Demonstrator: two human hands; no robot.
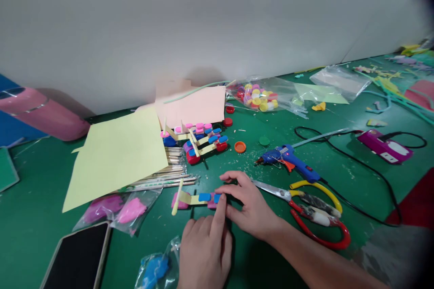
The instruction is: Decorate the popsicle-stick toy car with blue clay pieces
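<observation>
A small model [195,199] made of a flat wooden stick, pink and purple clay and blue pads lies on the green table, with a short crossbar at its left end. My left hand [205,250] has its index fingertip pressed on the blue pad at the model's right end; the other fingers are curled under. Around that same end, my right hand [249,205] closes its thumb and fingers, hiding part of it. Behind are two similar models, one with red and purple caps [206,144], another with pink pads [188,131].
Scissors [315,212] lie beside my right forearm, below a blue glue gun [288,160] with a cable. Left are yellow paper [115,158], bagged pink clay [130,210], a phone [77,259] and a pink bottle [50,113]. A bag of colored caps [257,97] lies near the wall.
</observation>
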